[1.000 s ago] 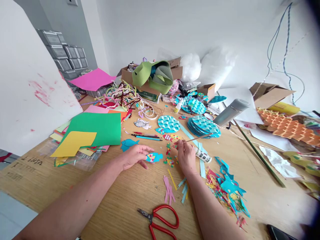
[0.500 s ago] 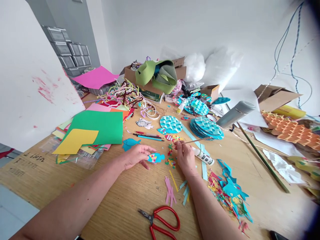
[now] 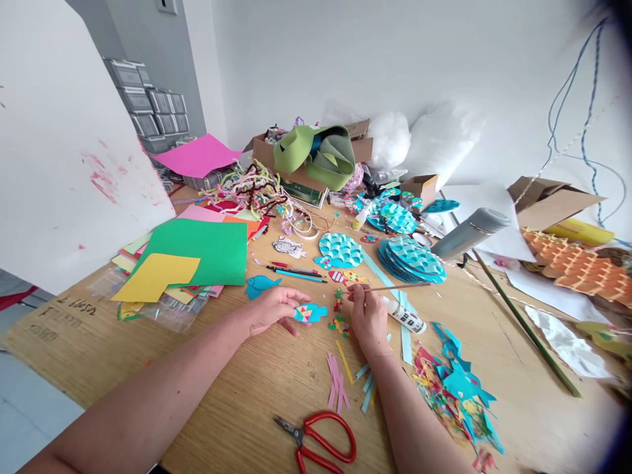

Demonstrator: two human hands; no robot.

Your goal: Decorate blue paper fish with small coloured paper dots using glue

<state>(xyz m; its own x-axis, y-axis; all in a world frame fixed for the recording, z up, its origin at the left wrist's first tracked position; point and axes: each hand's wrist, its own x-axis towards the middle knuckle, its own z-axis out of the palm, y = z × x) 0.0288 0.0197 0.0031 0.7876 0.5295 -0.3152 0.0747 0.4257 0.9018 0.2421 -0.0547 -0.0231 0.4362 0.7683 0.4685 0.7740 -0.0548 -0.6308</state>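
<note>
My left hand (image 3: pixel 274 311) is at the left end of a small blue paper fish (image 3: pixel 311 313) decorated with coloured triangles. The thumb meets the fish's edge, and the forefinger stretches out above it. To the right, my right hand (image 3: pixel 368 319) pinches a thin brown stick (image 3: pixel 399 287), whose long end points right. Tiny coloured paper pieces (image 3: pixel 339 324) lie between the hands. A white glue bottle (image 3: pixel 409 317) rests on its side beyond the right hand. Behind the left hand is a plain blue paper fish (image 3: pixel 261 285). Striped and spotted paper fish (image 3: pixel 345 277) lie just farther back.
Red-handled scissors (image 3: pixel 320 438) lie in front, near pink paper strips (image 3: pixel 336 383). Blue scraps (image 3: pixel 464 378) are at right. Farther back stand scalloped blue discs (image 3: pixel 412 257) and a grey flask (image 3: pixel 471 234). Coloured sheets (image 3: pixel 207 250) are stacked left.
The view has shifted slightly. The stick in my right hand has dipped closer to level. My left hand and the decorated fish keep the same position relative to each other.
</note>
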